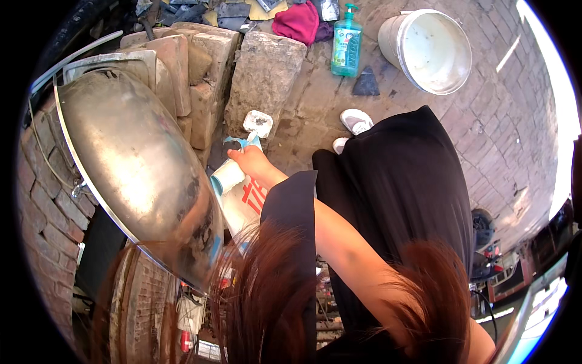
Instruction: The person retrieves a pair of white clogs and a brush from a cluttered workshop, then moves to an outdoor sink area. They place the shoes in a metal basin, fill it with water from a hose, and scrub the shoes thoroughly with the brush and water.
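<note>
At the left is a large, shiny metal bowl (130,142), with stacked bricks (173,70) just beyond it. To its right, the right hand (253,162) grasps a white container (239,203) with red markings and a light-blue edge; I cannot tell the left hand's state. A small, stained white piece (259,123) lies just beyond. Farther off are a magenta cloth (296,23), then a teal pump bottle (347,45), and at far right a white bucket (433,51).
</note>
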